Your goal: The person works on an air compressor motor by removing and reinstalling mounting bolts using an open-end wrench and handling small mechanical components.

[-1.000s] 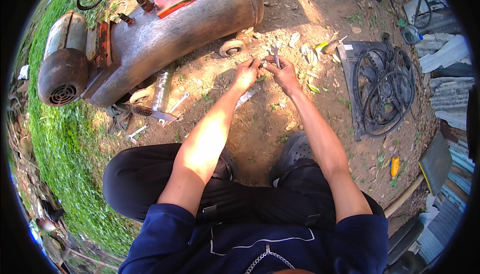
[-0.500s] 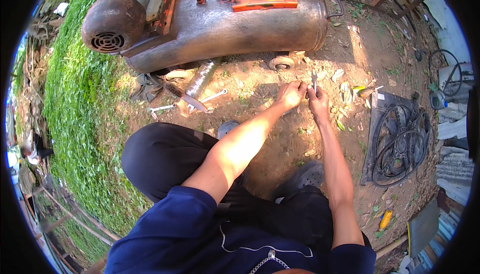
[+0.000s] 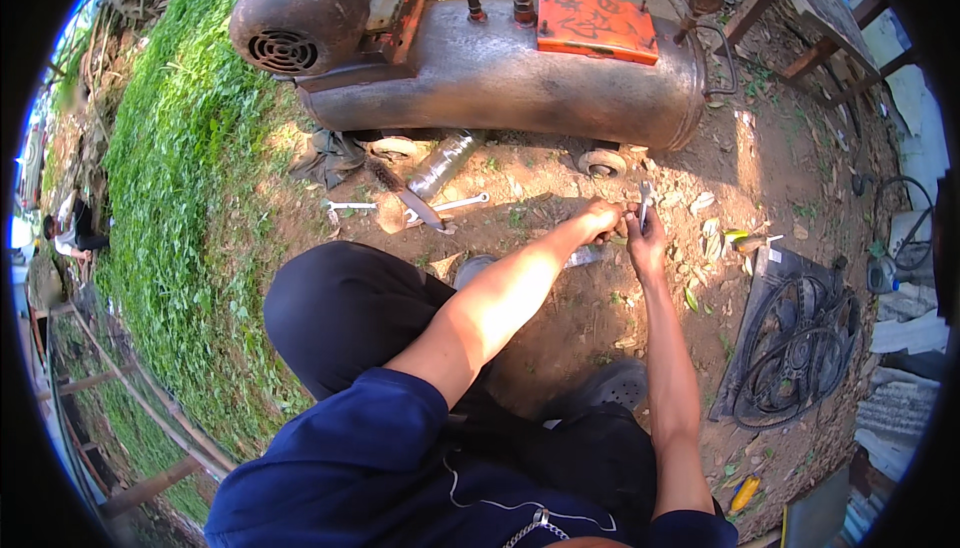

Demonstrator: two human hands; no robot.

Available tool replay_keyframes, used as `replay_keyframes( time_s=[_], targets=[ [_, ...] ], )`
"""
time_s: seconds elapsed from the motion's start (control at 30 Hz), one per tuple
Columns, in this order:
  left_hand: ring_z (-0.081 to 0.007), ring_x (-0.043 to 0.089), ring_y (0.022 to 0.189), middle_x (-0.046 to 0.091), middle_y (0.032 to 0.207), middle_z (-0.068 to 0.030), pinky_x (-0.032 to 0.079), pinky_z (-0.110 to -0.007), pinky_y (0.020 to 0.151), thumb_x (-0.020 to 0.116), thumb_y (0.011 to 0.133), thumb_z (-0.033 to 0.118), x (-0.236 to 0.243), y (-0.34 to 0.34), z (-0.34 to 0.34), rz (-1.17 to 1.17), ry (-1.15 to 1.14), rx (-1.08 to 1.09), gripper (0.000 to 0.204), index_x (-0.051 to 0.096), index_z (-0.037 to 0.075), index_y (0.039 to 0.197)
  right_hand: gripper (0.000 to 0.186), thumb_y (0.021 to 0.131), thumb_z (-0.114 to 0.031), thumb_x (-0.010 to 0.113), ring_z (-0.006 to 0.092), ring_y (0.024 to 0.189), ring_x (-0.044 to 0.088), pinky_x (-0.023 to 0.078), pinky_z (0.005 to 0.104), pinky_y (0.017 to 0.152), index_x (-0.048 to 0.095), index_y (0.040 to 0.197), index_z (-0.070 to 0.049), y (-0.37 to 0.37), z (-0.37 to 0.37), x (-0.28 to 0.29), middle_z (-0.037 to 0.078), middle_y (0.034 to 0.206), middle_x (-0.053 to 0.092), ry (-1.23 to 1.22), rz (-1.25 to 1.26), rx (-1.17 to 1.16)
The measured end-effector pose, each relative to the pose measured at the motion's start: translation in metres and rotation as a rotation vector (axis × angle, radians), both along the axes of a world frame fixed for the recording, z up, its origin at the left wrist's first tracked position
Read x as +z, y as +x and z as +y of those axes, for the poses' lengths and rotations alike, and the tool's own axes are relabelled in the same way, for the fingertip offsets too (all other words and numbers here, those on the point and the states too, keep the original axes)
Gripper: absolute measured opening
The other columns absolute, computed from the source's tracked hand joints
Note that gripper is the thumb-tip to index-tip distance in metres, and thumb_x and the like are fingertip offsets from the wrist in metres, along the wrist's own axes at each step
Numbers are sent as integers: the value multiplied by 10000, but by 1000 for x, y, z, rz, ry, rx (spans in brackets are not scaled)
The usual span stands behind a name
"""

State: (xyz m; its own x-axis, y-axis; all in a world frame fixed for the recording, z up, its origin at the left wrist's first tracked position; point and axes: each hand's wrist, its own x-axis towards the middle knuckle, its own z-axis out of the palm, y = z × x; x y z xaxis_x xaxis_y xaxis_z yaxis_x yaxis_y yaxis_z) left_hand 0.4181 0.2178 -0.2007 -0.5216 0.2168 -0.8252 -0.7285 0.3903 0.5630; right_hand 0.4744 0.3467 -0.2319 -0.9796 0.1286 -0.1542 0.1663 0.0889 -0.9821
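My left hand [image 3: 601, 219] and my right hand [image 3: 648, 241] meet over the dirt in front of a rusty metal tank [image 3: 500, 88]. The right fingers are closed round a small metal wrench [image 3: 645, 194], its forked end pointing up past them. My left hand is closed in a pinch beside it; what it holds, if anything, is hidden by the fingers. Just below the left hand shows a pale shiny piece [image 3: 583, 257], too small to name. Left of the hands lie a longer wrench [image 3: 465, 204], a wire brush [image 3: 385, 176] and a dark flat blade [image 3: 424, 211].
A round motor [image 3: 300, 18] and an orange plate [image 3: 600, 28] top the tank, which has small wheels [image 3: 601, 164]. A plastic bottle [image 3: 443, 163] lies near it. Black belts [image 3: 800, 338] rest on a dark sheet at right. Grass [image 3: 190, 208] covers the left; a person [image 3: 75, 228] sits far off.
The view has shifted, so the tank and tools sit lower and further right. My hands stay close together, and the wrench now stands more upright in the right hand.
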Motion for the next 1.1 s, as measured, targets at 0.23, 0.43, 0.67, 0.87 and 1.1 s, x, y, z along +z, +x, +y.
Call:
replay_keyframes(
  time_s=[0.23,0.43,0.67,0.87,1.1],
  targets=[
    [-214,609,692,655,807,-157,464,-365,630,526,919,287,-5,7,-25,511,-30,120,338,611,-27,1011,243,928,-208,581,156,743,593,475,307,686,592,1069,-10,-16,-29,22,86,829,646,260,-71,0],
    [-366,623,921,640,991,-236,474,-437,793,476,945,340,19,7,-50,672,-312,50,382,587,0,1077,271,944,-271,546,241,744,602,476,369,699,584,1024,-15,-27,-55,28,152,848,644,300,184,77],
    [-416,627,861,650,912,-237,491,-475,729,395,967,419,46,13,-69,565,-275,88,470,629,15,1027,244,922,-123,576,227,803,629,499,349,716,498,1135,-33,-34,-62,57,167,968,647,365,217,287],
    [-202,623,578,647,697,-110,481,-355,508,437,951,465,45,-21,-78,217,31,191,511,658,11,873,240,894,-39,565,200,809,638,498,329,725,507,1128,-33,-47,-70,100,134,949,655,412,333,337],
    [-167,627,710,671,866,-66,527,-333,640,468,951,378,57,-41,-72,259,511,333,391,627,43,1076,242,905,-114,569,257,814,626,491,369,764,519,1117,-9,-60,-59,107,153,910,641,576,185,147]
  ],
)
